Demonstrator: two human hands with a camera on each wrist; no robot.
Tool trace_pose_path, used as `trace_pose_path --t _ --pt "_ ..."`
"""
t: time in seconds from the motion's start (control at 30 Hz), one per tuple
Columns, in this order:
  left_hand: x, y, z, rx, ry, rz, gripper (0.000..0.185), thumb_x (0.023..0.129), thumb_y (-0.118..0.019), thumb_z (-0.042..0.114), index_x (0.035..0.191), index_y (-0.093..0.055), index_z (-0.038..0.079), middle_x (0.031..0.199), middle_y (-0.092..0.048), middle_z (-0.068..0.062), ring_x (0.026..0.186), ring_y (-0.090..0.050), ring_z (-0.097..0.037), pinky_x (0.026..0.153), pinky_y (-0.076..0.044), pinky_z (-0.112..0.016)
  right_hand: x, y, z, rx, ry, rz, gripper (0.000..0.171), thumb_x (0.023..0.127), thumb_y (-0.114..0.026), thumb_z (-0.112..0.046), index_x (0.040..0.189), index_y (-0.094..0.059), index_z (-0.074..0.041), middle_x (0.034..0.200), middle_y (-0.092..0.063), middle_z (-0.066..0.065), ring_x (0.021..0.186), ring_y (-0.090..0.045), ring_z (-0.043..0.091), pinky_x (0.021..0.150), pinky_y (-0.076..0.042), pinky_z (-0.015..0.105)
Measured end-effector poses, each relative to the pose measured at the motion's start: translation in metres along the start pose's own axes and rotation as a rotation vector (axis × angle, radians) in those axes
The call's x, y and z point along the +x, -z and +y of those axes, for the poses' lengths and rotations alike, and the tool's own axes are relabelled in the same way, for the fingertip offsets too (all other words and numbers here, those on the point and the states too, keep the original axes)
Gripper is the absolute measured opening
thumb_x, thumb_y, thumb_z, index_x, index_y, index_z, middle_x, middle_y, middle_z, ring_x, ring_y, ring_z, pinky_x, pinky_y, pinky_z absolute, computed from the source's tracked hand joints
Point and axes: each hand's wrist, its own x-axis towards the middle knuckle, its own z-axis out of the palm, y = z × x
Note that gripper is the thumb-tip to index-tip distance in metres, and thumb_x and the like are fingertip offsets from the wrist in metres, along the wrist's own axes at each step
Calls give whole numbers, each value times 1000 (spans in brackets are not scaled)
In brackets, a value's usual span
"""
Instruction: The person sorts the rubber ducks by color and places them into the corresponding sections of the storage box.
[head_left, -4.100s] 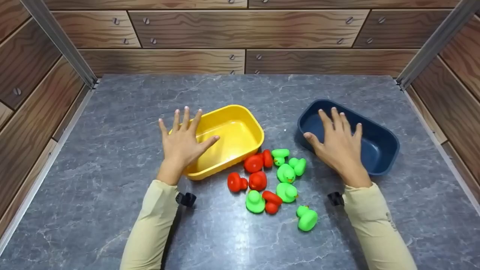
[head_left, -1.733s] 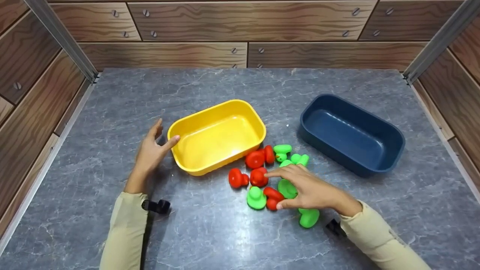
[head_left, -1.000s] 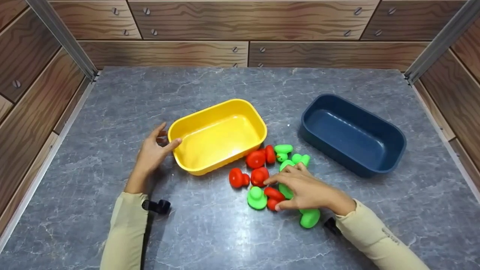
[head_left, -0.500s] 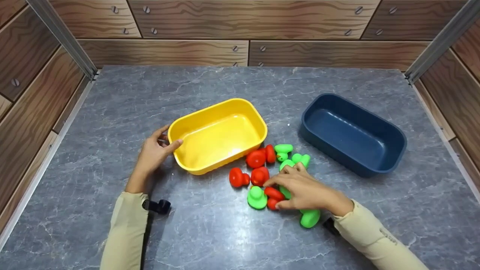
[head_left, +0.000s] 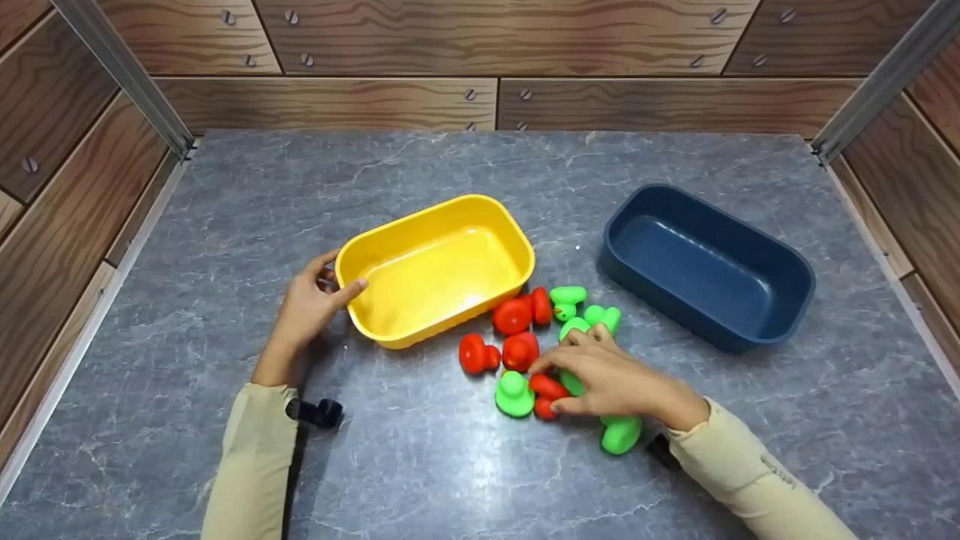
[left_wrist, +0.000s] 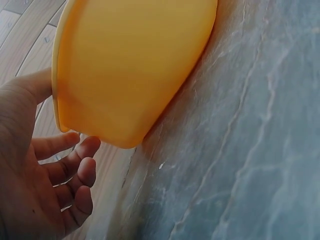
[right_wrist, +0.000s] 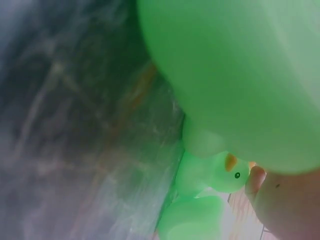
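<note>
My left hand (head_left: 337, 277) grips the left end of the yellow tub (head_left: 450, 206), thumb on the rim and fingers curled against the outer wall. The left wrist view shows the yellow tub (left_wrist: 135, 65) with my left hand (left_wrist: 55, 120) around its corner. My right hand (head_left: 547, 390) lies over a pile of small rubber ducks and pinches a red duck (head_left: 550, 387) between thumb and forefinger. Other red ducks (head_left: 512, 315) and green ducks (head_left: 514, 394) lie around it. The right wrist view is filled by a blurred green duck (right_wrist: 240, 75), with a smaller green duck (right_wrist: 220, 172) behind.
A dark blue tub (head_left: 675, 315) stands at the right, with nothing inside. The grey marble-pattern tabletop (head_left: 225, 225) is walled by wood-grain panels (head_left: 495, 45) at the back and both sides. One green duck (head_left: 620, 435) lies under my right wrist.
Both hands left the tubs they hovered over. The left went to the yellow tub's left end and took hold. The right dropped onto the duck pile and pinched a red duck.
</note>
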Motion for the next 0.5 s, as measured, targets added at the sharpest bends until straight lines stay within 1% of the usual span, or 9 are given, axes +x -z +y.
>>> trace_pose_path --t 0.17,0.3,0.5 --pt "0 0 0 -1 -9 7 70 85 -72 38 141 -46 6 102 -56 -12 82 -48 -15 68 -40 -19 0 2 -1 27 -7 -6 40 81 -76 -32 117 -64 -22 95 -60 -4 90 -42 12 80 -21 35" --pt "0 0 0 -20 -18 6 69 85 -73 36 140 -47 5 99 -55 -11 81 -48 -14 66 -41 -18 0 5 -2 63 -13 -3 41 82 -75 -33 119 -63 -23 97 -59 -2 91 -41 12 81 -22 34" --pt "-2 -1 1 -39 -28 5 69 85 -73 35 141 -47 5 96 -55 -9 78 -47 -14 64 -40 -18 -2 11 -4 115 8 38 40 81 -75 -31 118 -63 -21 100 -61 -1 92 -42 11 82 -24 33"
